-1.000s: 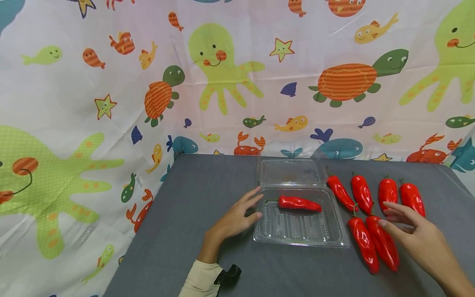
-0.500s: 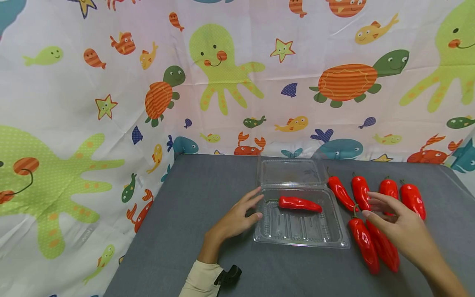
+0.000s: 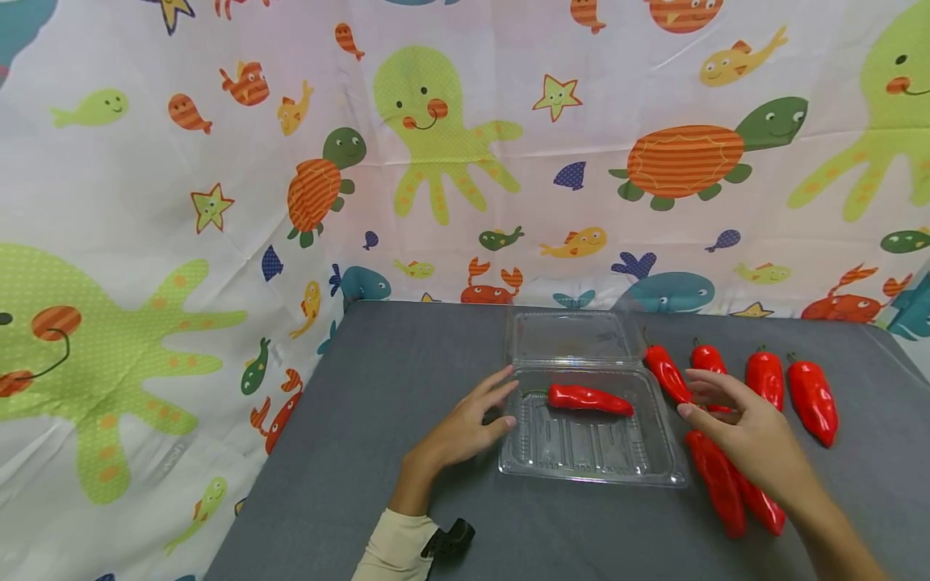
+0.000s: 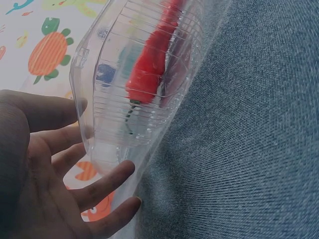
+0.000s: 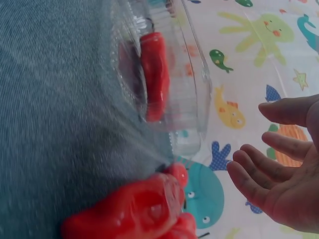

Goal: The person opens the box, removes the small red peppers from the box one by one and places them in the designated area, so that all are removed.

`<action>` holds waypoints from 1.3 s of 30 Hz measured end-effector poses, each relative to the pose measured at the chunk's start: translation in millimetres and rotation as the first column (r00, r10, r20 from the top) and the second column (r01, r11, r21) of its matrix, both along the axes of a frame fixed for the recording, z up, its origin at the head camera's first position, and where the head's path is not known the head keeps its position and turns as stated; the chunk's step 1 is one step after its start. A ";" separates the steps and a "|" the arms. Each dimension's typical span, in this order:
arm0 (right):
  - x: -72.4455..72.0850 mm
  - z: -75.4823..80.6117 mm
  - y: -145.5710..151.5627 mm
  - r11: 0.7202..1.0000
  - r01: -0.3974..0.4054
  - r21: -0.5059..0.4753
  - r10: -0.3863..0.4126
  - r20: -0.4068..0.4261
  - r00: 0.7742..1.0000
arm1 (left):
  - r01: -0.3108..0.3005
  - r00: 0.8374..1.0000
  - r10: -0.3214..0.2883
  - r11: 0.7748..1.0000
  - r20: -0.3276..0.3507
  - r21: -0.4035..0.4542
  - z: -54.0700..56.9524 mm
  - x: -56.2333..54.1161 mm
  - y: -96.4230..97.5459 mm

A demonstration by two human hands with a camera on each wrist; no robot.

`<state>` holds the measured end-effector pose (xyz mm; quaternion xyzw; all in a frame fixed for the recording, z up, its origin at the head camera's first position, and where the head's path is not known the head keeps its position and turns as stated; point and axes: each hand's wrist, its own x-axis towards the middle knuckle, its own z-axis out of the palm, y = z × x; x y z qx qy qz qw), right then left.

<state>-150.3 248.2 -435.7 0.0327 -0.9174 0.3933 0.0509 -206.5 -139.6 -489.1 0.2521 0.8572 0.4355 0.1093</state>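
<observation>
A clear plastic clamshell container (image 3: 592,476) lies with its lid (image 3: 567,335) folded back. Inside its base, one red pepper (image 3: 590,399) lies crosswise, stem toward the left. My left hand (image 3: 461,428) is at the container's left side, fingers spread; in the left wrist view its fingers (image 4: 65,112) reach the rim. My right hand (image 3: 751,436) hovers over the loose peppers to the container's right, partly hiding several. In the right wrist view this hand (image 5: 279,174) has relaxed fingers and holds nothing; a loose red pepper (image 5: 129,209) lies below it.
Two loose peppers stand apart at the right, one (image 3: 812,403) outermost. Another pepper (image 3: 664,371) lies close to the container's right edge. Toward the front lies a further pepper (image 3: 719,488). A grey cloth (image 3: 363,387) covers the table, and a sea-animal curtain (image 3: 479,177) hangs behind.
My right hand has moved left across the loose peppers, toward the container, uncovering the right-hand ones. The left hand, the container and the pepper in it stay where they were.
</observation>
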 end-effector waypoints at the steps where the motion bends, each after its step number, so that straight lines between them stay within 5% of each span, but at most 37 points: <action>1: -0.3 -0.1 -1.9 1.000 -0.003 -0.013 0.003 0.004 1.000 | 0.001 1.000 -0.001 1.000 -0.002 0.000 -0.7 -0.3 0.1; 20: -10.9 -9.5 -41.3 0.985 -0.104 -0.134 0.102 -0.026 0.994 | 0.003 1.000 -0.003 1.000 -0.004 0.003 -0.4 -0.5 0.4; 39: -18.2 -19.0 -64.9 0.976 -0.155 -0.151 0.156 -0.007 0.988 | 0.008 1.000 -0.008 1.000 0.000 0.008 -1.8 -0.7 0.4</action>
